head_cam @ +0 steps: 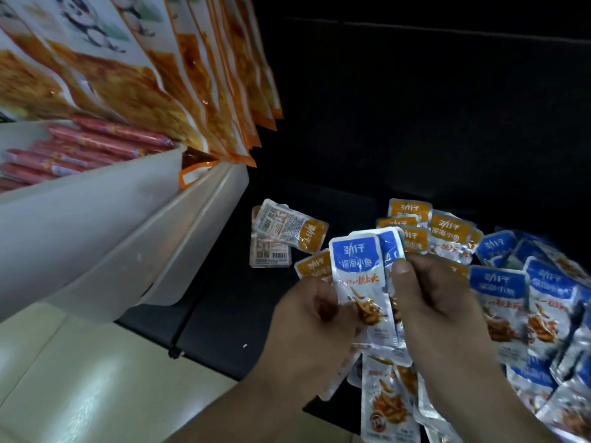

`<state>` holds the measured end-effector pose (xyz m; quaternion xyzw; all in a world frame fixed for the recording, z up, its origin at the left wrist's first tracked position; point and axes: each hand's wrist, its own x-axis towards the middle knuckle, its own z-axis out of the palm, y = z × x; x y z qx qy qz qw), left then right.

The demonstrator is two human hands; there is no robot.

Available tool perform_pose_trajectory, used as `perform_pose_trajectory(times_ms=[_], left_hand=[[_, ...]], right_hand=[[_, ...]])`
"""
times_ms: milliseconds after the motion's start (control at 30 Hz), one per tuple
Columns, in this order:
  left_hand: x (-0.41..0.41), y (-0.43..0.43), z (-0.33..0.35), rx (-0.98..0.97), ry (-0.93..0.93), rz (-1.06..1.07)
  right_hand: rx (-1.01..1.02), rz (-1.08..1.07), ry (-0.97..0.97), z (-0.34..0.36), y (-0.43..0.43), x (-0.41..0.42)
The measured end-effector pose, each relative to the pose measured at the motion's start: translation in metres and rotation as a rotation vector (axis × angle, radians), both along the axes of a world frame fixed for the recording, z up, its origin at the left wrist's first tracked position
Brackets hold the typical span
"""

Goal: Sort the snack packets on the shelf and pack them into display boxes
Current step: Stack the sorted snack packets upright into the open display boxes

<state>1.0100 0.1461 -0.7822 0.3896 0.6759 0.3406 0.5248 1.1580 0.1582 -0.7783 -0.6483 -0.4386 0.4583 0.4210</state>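
The step in hand looks like sorting by colour, with packing not yet begun. Both hands hold a small fan of blue-topped packets point(358, 276) just above the dark shelf point(224, 298). The left hand point(310, 318) has its fingers curled round the fan's left edge, and the right hand point(428, 298) pinches the right side, thumb pressed on the top of a packet behind the front one. At least 2 packets show in the fan; how many lie beneath I cannot tell. Loose on the shelf beyond the hands is a cluster of orange-topped packets point(447, 231), and 2 more packets point(287, 231) lie face down off to the left. A larger heap of blue packets point(543, 308) spreads along the right side and below the hands. At the left stands a white bin point(96, 203) holding red sausages point(96, 142), under hanging panda bags point(144, 75); no display box for these packets is clearly in view. The next move probably calls for squaring the fan so all fronts face 1 way, then adding more blue ones from the heap while keeping orange ones apart. The slick foil may slide, so a firm pinch matters.
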Motion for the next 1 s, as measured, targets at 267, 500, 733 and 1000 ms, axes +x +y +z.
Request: perform_pose_trajectory(times_ms=[267, 500, 733, 1000], left_hand=[[-0.052, 0.060, -0.029, 0.349, 0.599, -0.115], [-0.104, 0.117, -0.075, 0.290, 0.840, -0.130], [-0.093, 0.092, -0.067, 0.391, 0.512, 0.137], [-0.049, 0.012, -0.018, 0.661, 0.103, -0.261]], right_hand=[[-0.007, 0.068, -0.085, -0.001, -0.001, 0.011], [0.045, 0.156, -0.134, -0.002, -0.006, 0.012], [0.099, 0.139, -0.122, -0.003, -0.008, 0.019], [0.094, -0.021, -0.124, 0.002, -0.006, 0.042]])
